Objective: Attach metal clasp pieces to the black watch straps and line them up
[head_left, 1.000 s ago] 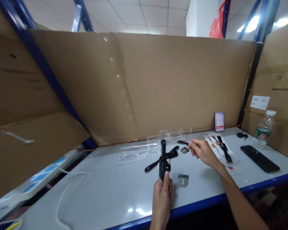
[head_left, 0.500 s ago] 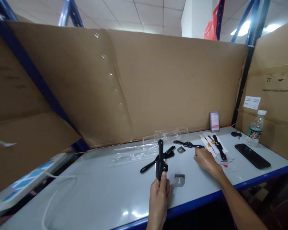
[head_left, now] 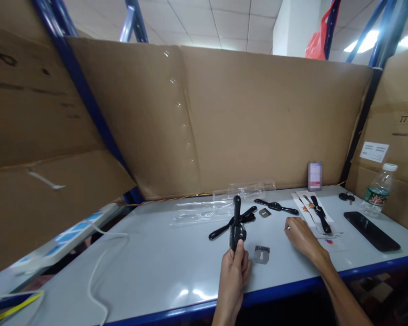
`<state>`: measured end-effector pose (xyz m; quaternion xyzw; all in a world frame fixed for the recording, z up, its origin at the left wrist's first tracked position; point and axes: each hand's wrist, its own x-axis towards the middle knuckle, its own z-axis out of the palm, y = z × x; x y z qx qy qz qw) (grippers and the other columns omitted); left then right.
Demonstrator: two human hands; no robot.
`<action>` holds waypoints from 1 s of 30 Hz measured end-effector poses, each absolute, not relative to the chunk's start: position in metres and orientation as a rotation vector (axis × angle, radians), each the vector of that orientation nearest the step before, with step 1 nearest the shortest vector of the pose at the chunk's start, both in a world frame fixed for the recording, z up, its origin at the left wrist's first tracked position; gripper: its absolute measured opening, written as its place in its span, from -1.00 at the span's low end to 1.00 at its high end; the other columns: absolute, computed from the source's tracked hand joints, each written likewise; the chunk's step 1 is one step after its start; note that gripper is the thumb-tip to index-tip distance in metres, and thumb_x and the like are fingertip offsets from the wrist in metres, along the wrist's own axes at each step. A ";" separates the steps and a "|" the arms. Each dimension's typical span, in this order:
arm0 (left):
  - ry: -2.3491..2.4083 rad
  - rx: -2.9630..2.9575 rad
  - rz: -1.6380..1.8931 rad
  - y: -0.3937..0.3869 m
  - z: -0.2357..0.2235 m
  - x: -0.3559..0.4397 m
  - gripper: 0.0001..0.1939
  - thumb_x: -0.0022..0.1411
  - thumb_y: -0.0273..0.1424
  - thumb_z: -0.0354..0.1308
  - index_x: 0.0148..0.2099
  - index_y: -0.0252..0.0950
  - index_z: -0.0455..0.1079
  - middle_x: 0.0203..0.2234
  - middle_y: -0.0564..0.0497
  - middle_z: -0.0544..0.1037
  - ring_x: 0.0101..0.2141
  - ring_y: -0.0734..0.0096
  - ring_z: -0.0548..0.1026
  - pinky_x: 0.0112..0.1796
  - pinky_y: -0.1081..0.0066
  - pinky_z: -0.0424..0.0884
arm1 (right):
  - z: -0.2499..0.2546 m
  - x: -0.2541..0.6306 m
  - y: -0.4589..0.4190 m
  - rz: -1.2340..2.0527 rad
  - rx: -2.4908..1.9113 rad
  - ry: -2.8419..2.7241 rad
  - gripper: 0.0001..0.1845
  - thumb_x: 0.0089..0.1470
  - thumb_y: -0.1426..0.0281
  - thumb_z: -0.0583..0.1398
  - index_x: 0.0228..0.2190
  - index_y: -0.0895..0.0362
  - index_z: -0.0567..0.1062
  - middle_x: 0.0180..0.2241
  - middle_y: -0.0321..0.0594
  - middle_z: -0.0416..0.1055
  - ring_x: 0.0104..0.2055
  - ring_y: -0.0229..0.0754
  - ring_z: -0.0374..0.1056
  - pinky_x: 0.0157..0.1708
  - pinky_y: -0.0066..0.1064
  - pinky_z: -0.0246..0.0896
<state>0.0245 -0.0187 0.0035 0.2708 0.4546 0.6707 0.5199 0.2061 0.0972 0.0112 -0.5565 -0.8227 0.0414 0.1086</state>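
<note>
Bench work with black two-handled tools, seen from the head. The left hand [head_left: 234, 267] grips a black tool [head_left: 237, 213] by its lower handle, the fingers wrapped around it and the thumb laid along the near side; the tool stands nearly upright above the table [head_left: 163, 258], its upper handle pointing toward the cardboard back panel [head_left: 258, 117]. Behind it, a second black tool [head_left: 218, 232] lies aslant on the table, partly hidden by the first. The right hand [head_left: 302, 237] is well apart, to the right, with fingers curled inward; a small bright spot shows near their tips, but whether they pinch anything cannot be told from this view. Just to the right of the left hand lies a notched metal plate [head_left: 262, 254]; a smaller plate [head_left: 264, 213] lies farther back, near a third black tool [head_left: 276, 206]. Clear plastic wrapping [head_left: 204, 213] spreads behind the held tool. At right, a fourth black tool [head_left: 321, 215] rests on a printed card [head_left: 302, 203], beside a flat black phone [head_left: 372, 231] and a bottle [head_left: 376, 194].
</note>
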 end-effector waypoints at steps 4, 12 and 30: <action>1.100 0.665 1.612 -0.019 0.004 0.025 -0.30 -0.10 0.18 0.33 -0.56 -0.18 -0.03 -0.75 0.31 -0.06 -0.73 0.74 -0.15 -0.73 0.60 -0.22 | 0.007 0.209 0.094 0.089 -1.604 -2.396 -0.72 0.12 0.69 0.00 -0.28 0.21 0.43 -0.25 -0.03 0.46 -0.19 -0.07 0.36 -0.26 -0.35 0.03; 1.117 0.649 1.610 -0.017 0.004 0.025 -0.27 -0.17 0.22 0.33 -0.58 -0.18 -0.03 -0.76 0.31 -0.07 -0.74 0.75 -0.14 -0.74 0.60 -0.22 | 0.022 0.176 0.074 0.877 -1.053 -1.911 -0.94 0.09 0.41 0.19 -0.38 0.09 0.36 -0.55 -0.35 0.39 -0.49 -0.20 0.33 -0.44 -0.42 0.16; 1.170 0.681 1.630 -0.012 0.000 0.027 -0.31 -0.15 0.23 0.31 -0.56 -0.18 0.03 -0.77 0.30 -0.03 -0.74 0.71 -0.10 -0.74 0.59 -0.21 | 0.052 0.115 0.045 0.762 -0.860 -2.058 -0.83 0.13 0.54 0.22 -0.48 0.12 0.44 -0.53 -0.32 0.45 -0.47 -0.25 0.35 -0.40 -0.45 0.16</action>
